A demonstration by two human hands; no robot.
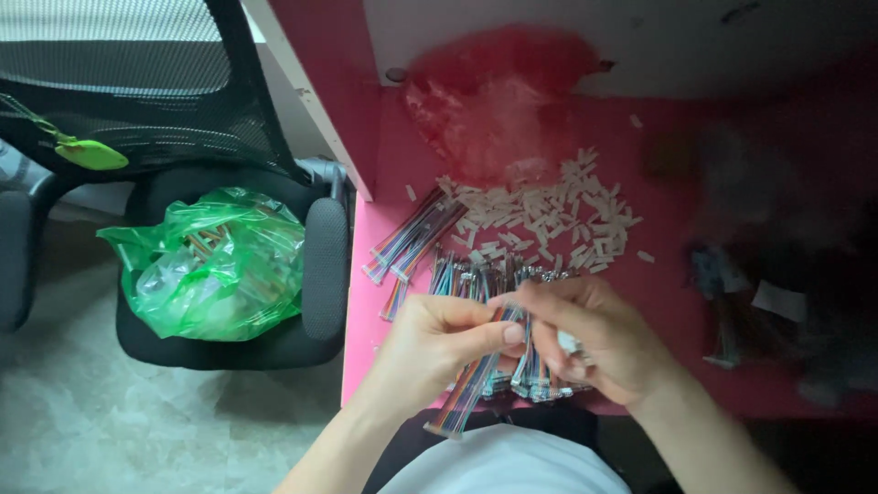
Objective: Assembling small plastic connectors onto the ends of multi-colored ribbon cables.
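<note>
**Clerk:** List it, biggest item down.

**Operator:** From my remote feed: one pink surface [402,155], bare at its left edge. One black office chair [315,265] beside it, carrying one green plastic bag [215,265] with what look like wire bundles inside. One red plastic bag [498,91] at the back of the surface. One heap of small white connector housings [549,215] in front of it. Loose rainbow ribbon cables [412,240] lying left of the heap, and more in a row just behind the hands. The right side of the surface is too blurred for me to catalogue.

**Clerk:** And the hands?

**Operator:** Left hand [439,343] is closed around one ribbon cable bundle [471,389], which hangs over the near edge toward the lap. Right hand [599,343] is curled, fingers pinching at that bundle's upper end; something small and white shows under it, probably a housing, though I can't tell for sure.

**Clerk:** Handling note?

**Operator:** My judgement: keep the left grip close to the cable's tip so the wires stay flat and in order, and line the housing up square before pressing.
</note>
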